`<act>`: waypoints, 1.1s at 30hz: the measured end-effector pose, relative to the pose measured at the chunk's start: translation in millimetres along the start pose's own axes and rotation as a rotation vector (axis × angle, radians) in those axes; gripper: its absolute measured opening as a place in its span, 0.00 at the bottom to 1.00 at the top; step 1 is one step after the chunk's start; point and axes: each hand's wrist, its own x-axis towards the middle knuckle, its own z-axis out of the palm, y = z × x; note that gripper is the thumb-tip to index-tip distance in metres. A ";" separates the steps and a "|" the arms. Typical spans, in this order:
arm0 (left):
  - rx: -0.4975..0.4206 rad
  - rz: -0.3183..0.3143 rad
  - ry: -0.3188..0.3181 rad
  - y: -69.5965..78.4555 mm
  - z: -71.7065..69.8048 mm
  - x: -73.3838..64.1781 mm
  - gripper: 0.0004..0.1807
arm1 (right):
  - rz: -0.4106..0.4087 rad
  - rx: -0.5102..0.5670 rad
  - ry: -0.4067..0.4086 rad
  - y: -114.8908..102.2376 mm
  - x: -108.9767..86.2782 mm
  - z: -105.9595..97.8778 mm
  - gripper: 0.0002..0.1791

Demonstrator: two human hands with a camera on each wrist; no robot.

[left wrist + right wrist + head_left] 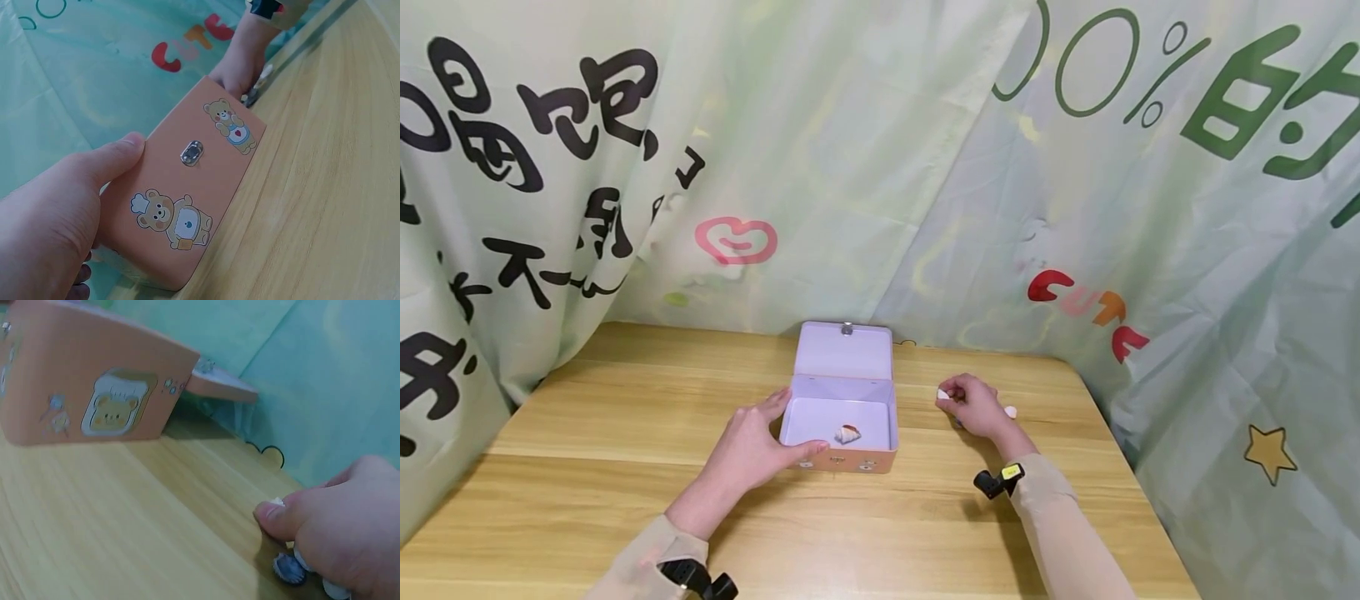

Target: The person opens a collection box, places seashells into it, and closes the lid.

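Observation:
A small orange tin box [880,461] with a lilac inside stands on the table, its lid [842,352] tipped back. My left hand [748,446] grips its left side, with the thumb on the front face. Cartoon bears and a metal clasp [192,153] decorate that front. Inside the box lies a brown-and-white seashell [847,433]. To the right of the box, my right hand [976,408] pinches a small white shell [942,395] between thumb and fingers, low over the table. A dark ridged shell [289,569] and a white shell [336,590] lie beneath that hand, partly hidden by it.
The wooden table [625,400] reaches back to a printed cloth curtain [850,167], which also hangs along both sides. The table's right edge slants away past my right arm. Each wrist wears a small black camera [1000,481].

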 end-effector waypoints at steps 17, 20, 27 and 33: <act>-0.010 0.005 0.013 0.9 1.0 -0.2 0.66 | -0.100 0.171 0.065 -30.6 -1.6 -10.2 0.21; -0.008 0.009 0.010 1.0 0.0 -0.3 0.66 | -0.119 0.171 0.058 -36.6 -2.5 -12.4 0.21; 0.001 0.005 0.007 0.9 -0.1 -0.4 0.68 | -0.155 0.181 0.056 -47.2 -5.9 -15.5 0.20; 0.005 0.003 0.011 0.9 0.6 -0.4 0.69 | -0.168 0.221 0.042 -59.5 -8.9 -19.9 0.19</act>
